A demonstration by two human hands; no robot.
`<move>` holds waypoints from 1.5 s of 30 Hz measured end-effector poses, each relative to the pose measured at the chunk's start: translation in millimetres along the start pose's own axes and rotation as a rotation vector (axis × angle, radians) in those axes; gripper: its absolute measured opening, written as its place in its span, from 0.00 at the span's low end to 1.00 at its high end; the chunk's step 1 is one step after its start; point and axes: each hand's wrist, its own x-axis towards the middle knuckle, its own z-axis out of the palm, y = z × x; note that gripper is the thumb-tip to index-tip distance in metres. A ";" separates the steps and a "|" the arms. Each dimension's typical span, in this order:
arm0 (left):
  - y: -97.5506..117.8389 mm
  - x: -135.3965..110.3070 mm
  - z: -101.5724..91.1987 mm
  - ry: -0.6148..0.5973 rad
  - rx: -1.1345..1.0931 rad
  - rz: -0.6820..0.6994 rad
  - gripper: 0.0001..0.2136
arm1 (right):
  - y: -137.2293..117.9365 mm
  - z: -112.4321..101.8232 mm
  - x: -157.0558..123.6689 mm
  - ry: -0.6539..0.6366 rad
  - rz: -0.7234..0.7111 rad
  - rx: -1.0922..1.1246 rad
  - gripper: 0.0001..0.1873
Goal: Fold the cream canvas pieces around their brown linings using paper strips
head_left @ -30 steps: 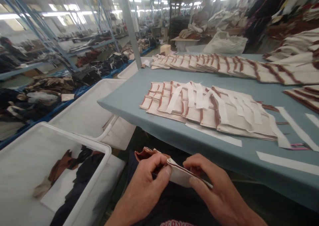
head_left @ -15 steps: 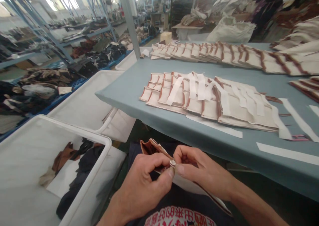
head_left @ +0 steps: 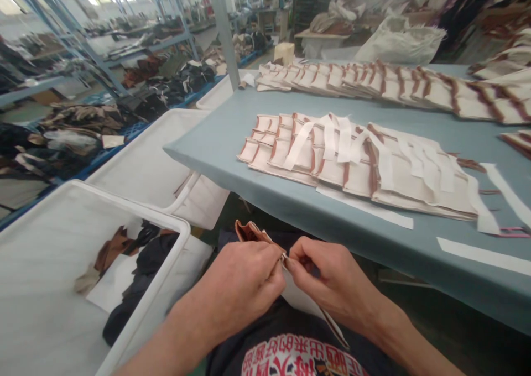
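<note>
Over my lap I hold a cream fabric piece with brown trim (head_left: 253, 233). My left hand (head_left: 240, 287) pinches its upper edge, fingers closed. Thumb and forefinger of my right hand (head_left: 327, 279) pinch the same edge, fingertips touching those of the left. The piece's lower part (head_left: 305, 304) hangs down between my wrists. On the grey-blue table (head_left: 215, 144) ahead lies an overlapping row of similar cream and brown pieces (head_left: 357, 166) with white strips across them.
A second long row of pieces (head_left: 373, 83) lies at the table's far side. White strips (head_left: 481, 254) lie near the front edge. White bins stand at my left, the near bin (head_left: 53, 254) holding dark and brown cloth scraps (head_left: 133, 260). Shelving with piled fabric (head_left: 83, 127) fills the left background.
My right hand slid left along the piece's edge until its fingertips met the left hand's. Both hands pulled closer to my body, and the piece now hangs below them.
</note>
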 end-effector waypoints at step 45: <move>-5.8 -15.4 5.5 0.065 -0.778 0.020 0.11 | -20.7 -2.1 -6.7 0.120 0.004 0.360 0.07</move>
